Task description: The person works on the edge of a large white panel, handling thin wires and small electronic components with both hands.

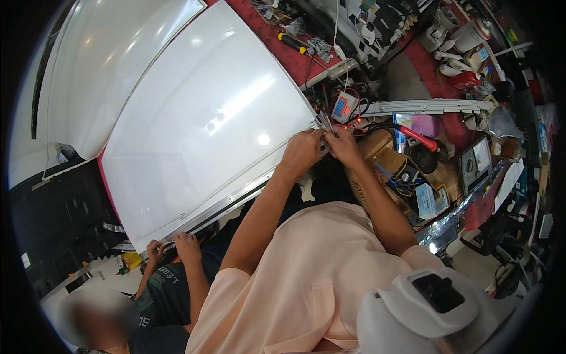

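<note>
A large glossy white panel (194, 135) lies at a slant across the left and middle, with a metal strip (236, 203) along its near edge. My left hand (302, 152) is closed at the panel's right corner, fingers bent over the edge. Close beside it, my right hand (344, 146) is pinched at the same corner. A thin, shiny metal piece (328, 124) sticks up by its fingertips; its kind and the exact grip cannot be made out. At the strip's other end, a co-worker's two hands (172, 249) touch the panel's edge.
Beyond my right hand lie a small grey-and-red box (344, 107) with lit red lights and wires, a red-handled tool (418, 138), and a long metal rail (424, 107). A yellow-black screwdriver (292, 43) rests on red cloth. Another pale panel (106, 71) stands far left.
</note>
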Motion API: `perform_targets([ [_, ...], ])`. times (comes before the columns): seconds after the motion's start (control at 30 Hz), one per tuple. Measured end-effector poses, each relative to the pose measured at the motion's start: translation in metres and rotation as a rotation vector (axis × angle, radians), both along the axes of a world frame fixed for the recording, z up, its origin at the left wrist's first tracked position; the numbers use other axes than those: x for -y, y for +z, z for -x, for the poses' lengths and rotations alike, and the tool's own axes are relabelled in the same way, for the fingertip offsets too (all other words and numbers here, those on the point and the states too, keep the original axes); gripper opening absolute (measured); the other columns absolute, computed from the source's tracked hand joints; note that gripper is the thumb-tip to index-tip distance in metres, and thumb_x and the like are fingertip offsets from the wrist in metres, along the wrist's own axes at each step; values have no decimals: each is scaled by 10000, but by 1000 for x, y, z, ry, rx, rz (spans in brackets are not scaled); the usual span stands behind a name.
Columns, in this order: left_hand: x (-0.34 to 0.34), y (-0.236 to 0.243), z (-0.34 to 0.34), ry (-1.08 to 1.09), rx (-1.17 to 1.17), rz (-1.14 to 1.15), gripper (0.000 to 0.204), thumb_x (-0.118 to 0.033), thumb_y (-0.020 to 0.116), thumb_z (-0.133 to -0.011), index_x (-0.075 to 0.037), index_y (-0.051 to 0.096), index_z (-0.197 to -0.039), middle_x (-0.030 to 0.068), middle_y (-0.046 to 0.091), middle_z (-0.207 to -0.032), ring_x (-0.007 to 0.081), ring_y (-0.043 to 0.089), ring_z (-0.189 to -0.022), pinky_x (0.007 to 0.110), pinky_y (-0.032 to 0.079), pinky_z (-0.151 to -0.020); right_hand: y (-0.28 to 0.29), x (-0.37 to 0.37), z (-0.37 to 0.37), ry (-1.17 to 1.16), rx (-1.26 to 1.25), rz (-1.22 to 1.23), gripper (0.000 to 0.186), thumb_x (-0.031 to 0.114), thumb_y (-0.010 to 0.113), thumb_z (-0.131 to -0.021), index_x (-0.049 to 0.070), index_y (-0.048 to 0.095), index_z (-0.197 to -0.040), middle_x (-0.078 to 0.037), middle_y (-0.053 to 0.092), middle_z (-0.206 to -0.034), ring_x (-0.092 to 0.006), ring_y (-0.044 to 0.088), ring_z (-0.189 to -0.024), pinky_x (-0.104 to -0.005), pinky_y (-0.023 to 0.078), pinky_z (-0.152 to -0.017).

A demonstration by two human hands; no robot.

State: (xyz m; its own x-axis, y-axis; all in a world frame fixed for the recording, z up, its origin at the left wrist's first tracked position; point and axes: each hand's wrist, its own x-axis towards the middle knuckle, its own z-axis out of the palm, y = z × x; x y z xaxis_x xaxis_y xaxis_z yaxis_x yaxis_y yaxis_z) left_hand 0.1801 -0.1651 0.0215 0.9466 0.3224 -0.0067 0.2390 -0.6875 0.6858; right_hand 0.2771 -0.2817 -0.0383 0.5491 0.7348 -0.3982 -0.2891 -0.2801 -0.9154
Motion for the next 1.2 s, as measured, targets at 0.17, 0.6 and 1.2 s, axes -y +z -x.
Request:
perform_targets([
  [0.17,4,-2,-1,87,48,31,193,17,526,-790,19,617,-961,251,623,-810,428,615,-742,485,480,-658,15,-5,3,-108,-209,-24,162,170,536,-912,45,590,-823,-15,553,-619,-78,458,-427,-229,339,-381],
  [0.6,4,0,3,125,57,117,202,4,529,-839,21,623,-1017,277,627,-830,442,612,-771,472,479,-672,8,0,0,46,-198,-85,218,208,495,-961,34,586,-865,-21,567,-669,-68,445,-436,-229,334,-391],
  [1.2,-16,5,-1,18,4,97,277,25,520,-791,-7,652,-1033,237,638,-831,406,621,-752,444,481,-667,20,-6,9,-83,-253,-115,218,165,510,-939,32,580,-781,24,498,-615,-58,436,-538,-231,344,-486],
])
